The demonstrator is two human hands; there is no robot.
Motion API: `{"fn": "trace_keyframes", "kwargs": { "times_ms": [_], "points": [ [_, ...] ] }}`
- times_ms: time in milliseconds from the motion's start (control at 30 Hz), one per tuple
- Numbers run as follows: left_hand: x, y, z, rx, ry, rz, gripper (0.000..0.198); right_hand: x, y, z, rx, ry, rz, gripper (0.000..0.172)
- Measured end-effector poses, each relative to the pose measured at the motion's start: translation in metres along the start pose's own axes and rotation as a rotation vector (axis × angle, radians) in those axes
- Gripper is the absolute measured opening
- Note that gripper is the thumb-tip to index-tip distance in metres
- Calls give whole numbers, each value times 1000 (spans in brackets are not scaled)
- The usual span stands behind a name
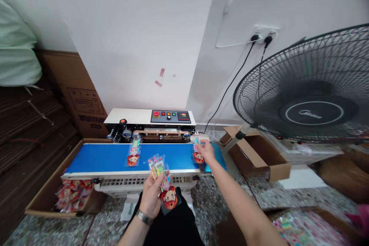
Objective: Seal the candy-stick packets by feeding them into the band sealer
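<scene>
My left hand (pixel 151 196) is closed around a small fanned stack of clear plastic packets (pixel 168 196), each printed with a red-haired cartoon figure. It hangs over my lap, in front of the conveyor's near edge. At the right end of the blue conveyor belt (pixel 106 157), my right hand (pixel 206 150) pinches one similar packet (pixel 198 157) near its upper part. Another packet (pixel 133 155) lies on the belt farther left, its top end at the sealing machine (pixel 150 123). The machine's panel has a red stop button and a lit display.
A cardboard box (pixel 95 200) under the belt's left end holds several packets. On the right stand a large fan (pixel 311 111) and an open cardboard box (pixel 276 169). More packets (pixel 311 228) fill a box at lower right. Cables run from the wall socket (pixel 266 32).
</scene>
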State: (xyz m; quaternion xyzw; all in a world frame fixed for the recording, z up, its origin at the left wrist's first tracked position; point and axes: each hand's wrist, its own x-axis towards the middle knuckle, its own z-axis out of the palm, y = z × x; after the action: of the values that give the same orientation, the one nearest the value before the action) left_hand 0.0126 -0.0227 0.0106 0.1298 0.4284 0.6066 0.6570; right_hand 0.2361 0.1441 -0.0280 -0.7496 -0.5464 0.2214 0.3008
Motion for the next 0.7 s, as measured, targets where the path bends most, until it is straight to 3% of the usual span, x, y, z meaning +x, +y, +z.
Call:
{"fn": "trace_keyframes", "kwargs": {
  "times_ms": [133, 233, 367, 433, 533, 700],
  "points": [
    [3, 0, 3, 27, 26, 29, 33, -7, -29, 14, -124, -122, -108, 35],
    [4, 2, 6, 23, 58, 66, 34, -38, -46, 17, 64, -154, -291, 39],
    [4, 3, 15, -2, 50, 112, 33, -103, -59, 11, 426, -569, -445, 37],
    [3, 2, 20, -29, 16, 111, 32, -128, -61, 8, 484, -627, -462, 34],
    [1, 1, 21, -62, 19, 62, 35, -132, -53, 5, 568, -483, -364, 28],
    [-2, 1, 10, 41, 54, -16, 43, -60, -10, -4, 621, -100, -35, 44]
  ]
}}
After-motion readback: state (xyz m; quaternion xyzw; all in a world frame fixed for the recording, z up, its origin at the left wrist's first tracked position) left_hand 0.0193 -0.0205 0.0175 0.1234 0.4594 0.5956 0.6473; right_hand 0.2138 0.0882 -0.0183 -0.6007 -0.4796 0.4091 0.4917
